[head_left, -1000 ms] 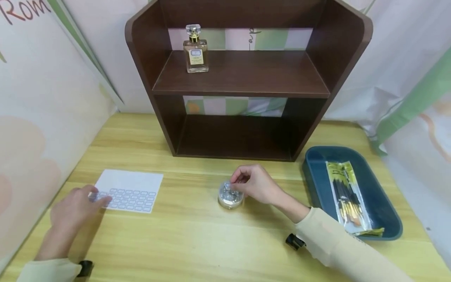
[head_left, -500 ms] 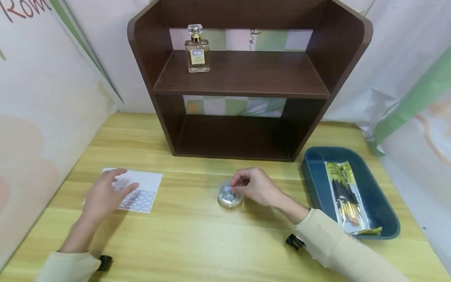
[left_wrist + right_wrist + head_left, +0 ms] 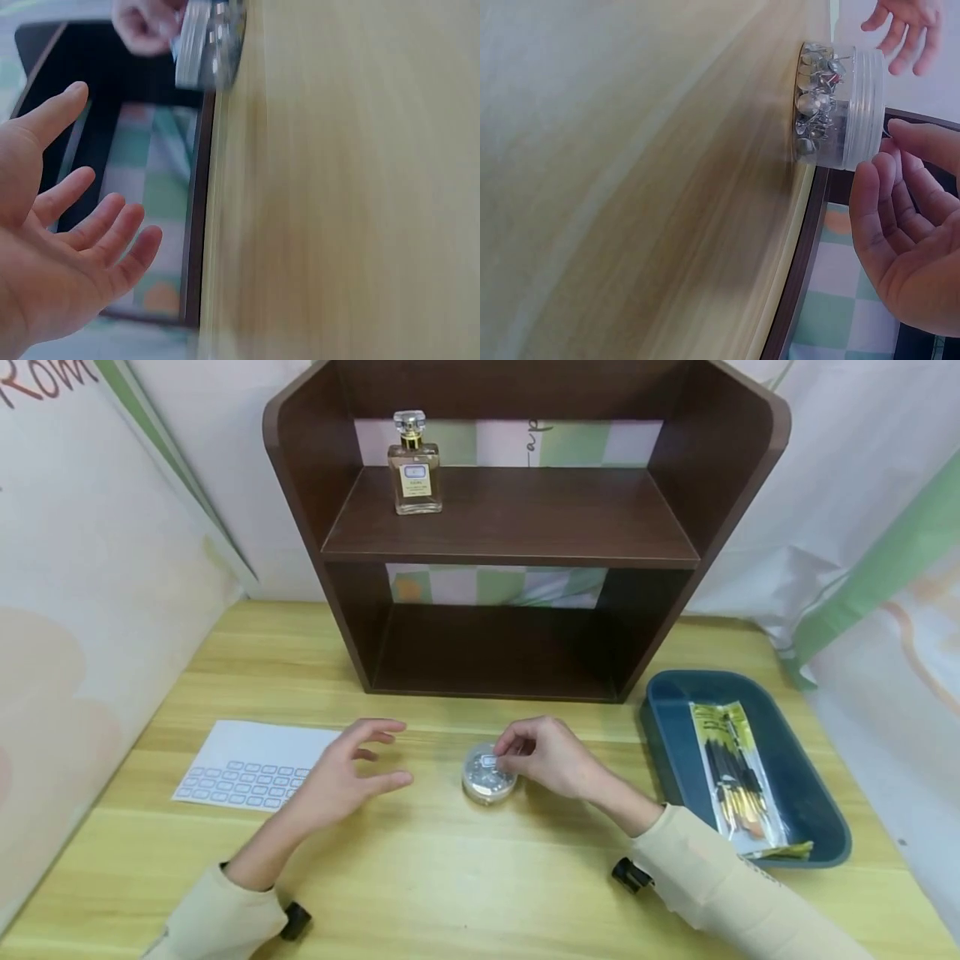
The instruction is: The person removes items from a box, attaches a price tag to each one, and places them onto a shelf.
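Note:
A clear round jar (image 3: 486,786) with a screw lid stands on the table, partly full of metal thumbtacks (image 3: 814,101). Over its lid, my right hand (image 3: 553,758) pinches a small blue-bordered label sticker (image 3: 488,762) between thumb and finger; whether the sticker touches the lid I cannot tell. To the left of the jar, my left hand (image 3: 337,781) hangs in the air, fingers spread and holding nothing. Beneath and behind that hand lies a white sheet of label stickers (image 3: 240,768), its right edge partly hidden by the hand.
Behind the jar stands a dark brown two-tier shelf (image 3: 510,560). A perfume bottle (image 3: 415,468) with a label sits on its upper tier, at the left. To the right, a dark blue tray (image 3: 667,743) holds a plastic packet of paintbrushes (image 3: 738,777).
My left hand has left the sticker sheet and moved right, towards the jar, with its fingers opening out. The right hand stays over the lid, the sticker now lower and flatter.

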